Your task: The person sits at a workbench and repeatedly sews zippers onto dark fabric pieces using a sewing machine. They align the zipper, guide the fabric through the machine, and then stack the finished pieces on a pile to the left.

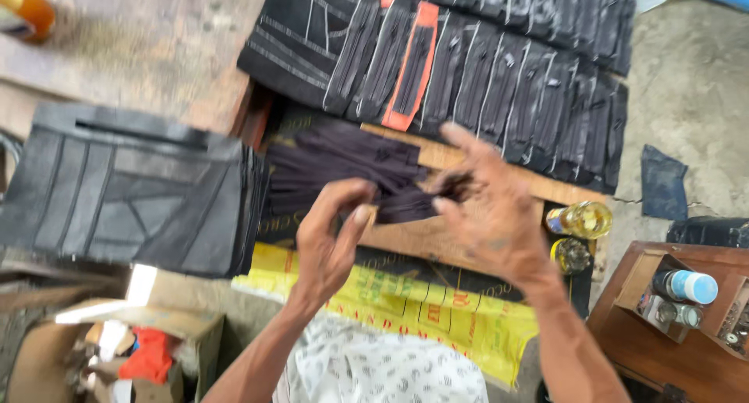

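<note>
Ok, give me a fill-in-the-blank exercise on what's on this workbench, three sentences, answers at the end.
1. Both the left hand and the right hand touch the pile of dark ____ strips.
2. The pile lies on a ____ board.
3. Under the board, toward the person, lies a printed sack coloured ____.

Missing words: zipper; wooden; yellow

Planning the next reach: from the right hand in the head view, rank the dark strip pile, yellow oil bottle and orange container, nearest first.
From the right hand:
1. Dark strip pile, touching its fingers, just left.
2. Yellow oil bottle, close on the right.
3. Orange container, far top-left corner.
</note>
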